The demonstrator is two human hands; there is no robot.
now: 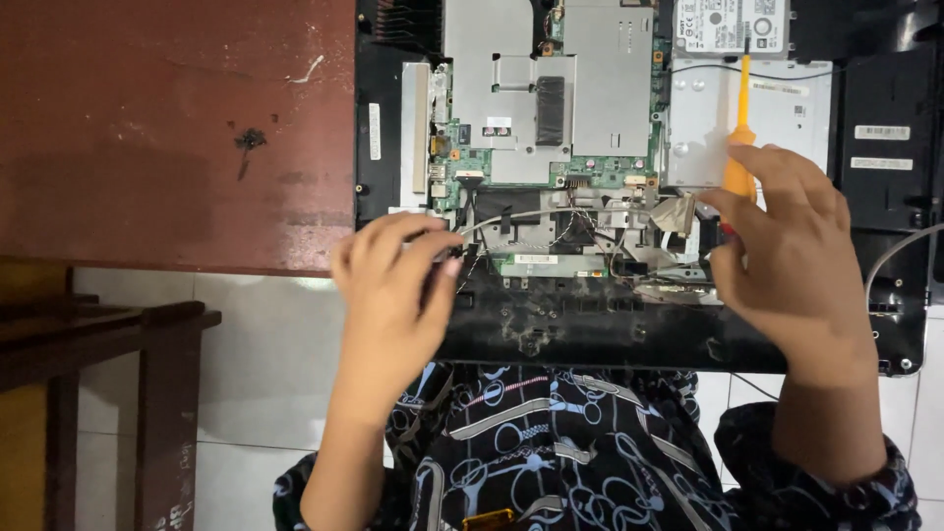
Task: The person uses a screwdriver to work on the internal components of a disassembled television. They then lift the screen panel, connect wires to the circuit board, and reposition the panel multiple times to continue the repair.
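While the head camera looks straight down, the left hand (393,285) pinches the near end of a thin grey cable (536,214) between thumb and fingertips at the front left of the opened computer chassis (590,324). From that pinch the cable's long axis runs rightward across the chassis, over a tangle of fine wires (580,236), toward the right hand (787,251). So the cable lies to the right of the left fingers, and the left hand is the one on it. The right hand is clenched round the handle of an orange screwdriver (743,108), whose shaft points away from the person over the silver drive bay (708,118). Behind both lies the green circuit board (492,162), on a red-brown table (177,128).
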